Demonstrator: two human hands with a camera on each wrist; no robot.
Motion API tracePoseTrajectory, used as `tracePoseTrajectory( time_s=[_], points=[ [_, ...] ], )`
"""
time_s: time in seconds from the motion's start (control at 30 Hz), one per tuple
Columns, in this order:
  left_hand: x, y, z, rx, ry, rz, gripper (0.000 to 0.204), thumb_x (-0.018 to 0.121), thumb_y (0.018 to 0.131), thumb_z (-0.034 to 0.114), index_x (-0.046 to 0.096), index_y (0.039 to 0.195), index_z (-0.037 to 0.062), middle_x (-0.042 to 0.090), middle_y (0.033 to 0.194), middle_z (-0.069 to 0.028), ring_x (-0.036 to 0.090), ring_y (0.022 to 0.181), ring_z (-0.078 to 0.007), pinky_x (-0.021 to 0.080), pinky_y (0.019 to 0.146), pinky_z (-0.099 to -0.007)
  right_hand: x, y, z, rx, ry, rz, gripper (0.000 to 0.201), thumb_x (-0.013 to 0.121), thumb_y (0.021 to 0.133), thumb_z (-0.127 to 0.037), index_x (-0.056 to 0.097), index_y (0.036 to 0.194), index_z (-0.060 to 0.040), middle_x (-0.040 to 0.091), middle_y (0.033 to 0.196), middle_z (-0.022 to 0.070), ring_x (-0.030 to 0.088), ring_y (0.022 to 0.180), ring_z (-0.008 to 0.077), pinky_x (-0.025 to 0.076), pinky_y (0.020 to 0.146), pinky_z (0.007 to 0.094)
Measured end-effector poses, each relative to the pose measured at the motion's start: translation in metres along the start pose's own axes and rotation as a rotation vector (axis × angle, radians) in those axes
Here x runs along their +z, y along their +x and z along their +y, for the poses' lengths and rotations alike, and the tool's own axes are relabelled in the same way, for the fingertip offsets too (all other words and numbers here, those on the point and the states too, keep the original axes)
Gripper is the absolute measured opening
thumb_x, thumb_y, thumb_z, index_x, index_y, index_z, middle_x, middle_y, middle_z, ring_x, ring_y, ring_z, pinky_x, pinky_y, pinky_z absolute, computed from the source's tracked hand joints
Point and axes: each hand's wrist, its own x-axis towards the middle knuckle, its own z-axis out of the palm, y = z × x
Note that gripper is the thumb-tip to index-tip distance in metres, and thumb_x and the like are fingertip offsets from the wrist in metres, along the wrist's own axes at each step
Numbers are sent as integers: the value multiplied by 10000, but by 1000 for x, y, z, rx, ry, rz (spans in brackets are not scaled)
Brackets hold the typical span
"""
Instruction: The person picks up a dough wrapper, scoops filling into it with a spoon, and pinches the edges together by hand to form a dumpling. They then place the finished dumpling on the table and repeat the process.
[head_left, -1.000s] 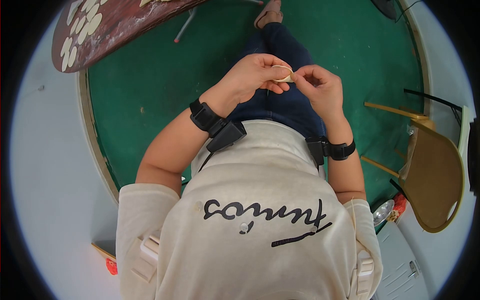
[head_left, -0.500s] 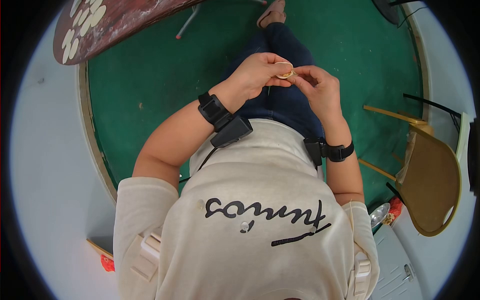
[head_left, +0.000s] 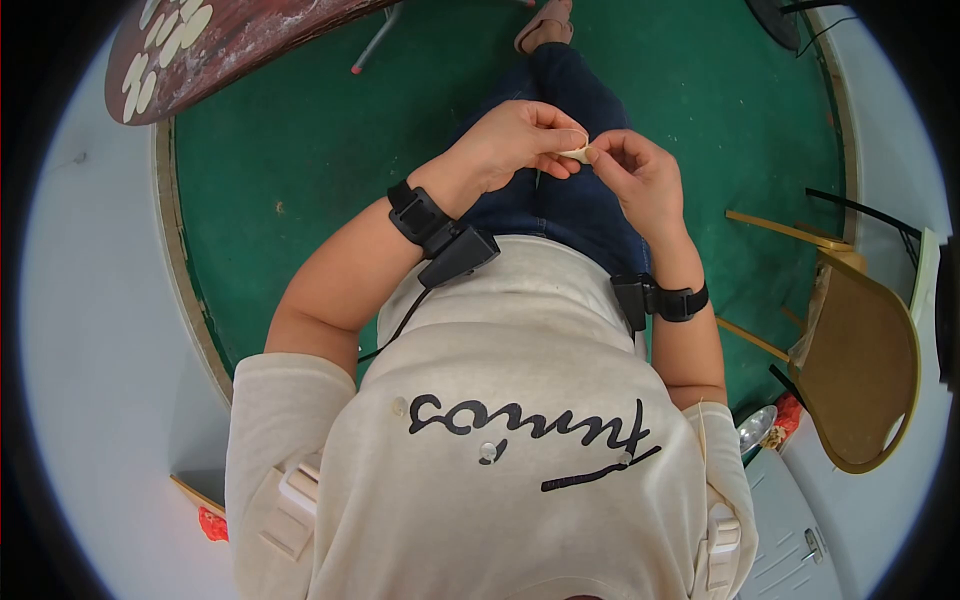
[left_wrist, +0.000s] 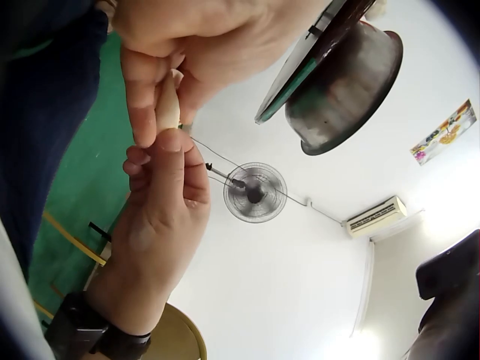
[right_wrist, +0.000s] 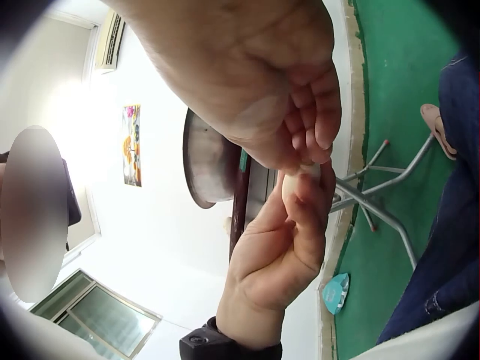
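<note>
Both hands meet over the lap around a small pale dumpling (head_left: 576, 155), its thin wrapper folded over. My left hand (head_left: 512, 147) holds it between thumb and curled fingers. At its right end, my right hand (head_left: 642, 182) pinches the wrapper's edge between thumb and forefinger. Seen from the left wrist, the dumpling (left_wrist: 168, 109) is narrow and upright, with the right thumb pressed on its lower tip. In the right wrist view the left fingers cup the dumpling (right_wrist: 290, 187) from below, and the right fingers cover its top.
A dark red table (head_left: 255, 60) dusted with flour stands front left, several pale wrappers (head_left: 146, 92) lying on it. A metal basin (left_wrist: 345, 86) is on the table. To the right is a chair (head_left: 862, 360). A fan (left_wrist: 255, 193) stands farther off. Another person (right_wrist: 34, 217) is nearby.
Half a second ago the wrapper's opening faced up, showing yellowish filling; now it is tilted and folded, with the filling mostly hidden. The hands stay together over the lap with small finger movements.
</note>
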Motion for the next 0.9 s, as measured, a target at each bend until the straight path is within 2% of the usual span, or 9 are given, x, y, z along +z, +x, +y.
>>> tracePoseTrajectory(
  time_s=[0.2, 0.3, 0.43, 0.73, 0.9],
  points=[
    [-2, -2, 5, 40, 106, -20, 244, 663, 813, 192, 628, 953, -5, 639, 819, -83, 613, 713, -129, 518, 650, -229, 1, 0, 10, -37, 119, -13, 101, 637, 806, -73, 623, 889, -18, 608, 722, -9, 541, 643, 42, 450, 587, 183],
    [-3, -3, 7, 37, 161, -58, 218, 665, 808, 174, 616, 933, 2, 640, 811, -84, 612, 697, -127, 511, 624, -222, 1, -1, 6, 0, 158, -37, 117, 639, 806, -74, 623, 908, -19, 612, 734, -7, 548, 654, 46, 452, 599, 184],
    [-2, -3, 8, 66, 167, -59, 181, 656, 814, 164, 582, 889, 16, 642, 807, -81, 611, 687, -122, 506, 610, -218, -1, -1, 5, -12, 104, -81, 124, 640, 805, -72, 626, 916, -21, 621, 745, -2, 553, 654, 50, 453, 601, 185],
    [-5, 0, 5, 36, 86, -86, 211, 650, 821, 169, 583, 931, 1, 636, 835, -86, 626, 718, -135, 521, 635, -229, -1, -2, 1, 32, 57, -17, 73, 648, 795, -77, 636, 837, -19, 630, 718, 6, 547, 620, 47, 437, 562, 179],
    [-3, 3, 1, 23, 67, -83, 217, 657, 816, 162, 583, 935, -3, 635, 840, -87, 628, 729, -139, 524, 651, -230, 1, -2, 2, -28, -23, 45, 76, 648, 795, -80, 640, 819, -8, 629, 699, 19, 553, 618, 53, 443, 557, 186]
  ],
)
